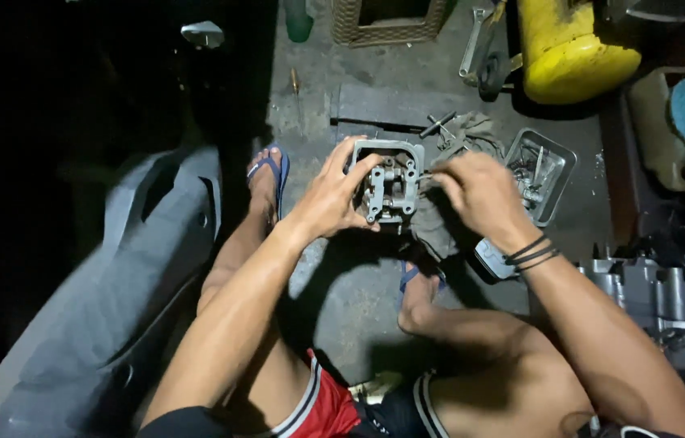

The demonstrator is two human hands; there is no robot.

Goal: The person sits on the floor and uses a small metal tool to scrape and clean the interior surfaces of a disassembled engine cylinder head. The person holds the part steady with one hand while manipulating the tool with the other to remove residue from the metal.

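Grey cast-metal cylinder head [389,188] sits above the concrete floor [359,292], steadied by the left hand [330,199], whose grip wraps its left edge. The right hand [480,195] pinches a small part at its right side; a slip could drop it into the rag [440,227] beneath.

No pkgs, labels, signs or screens visible here.
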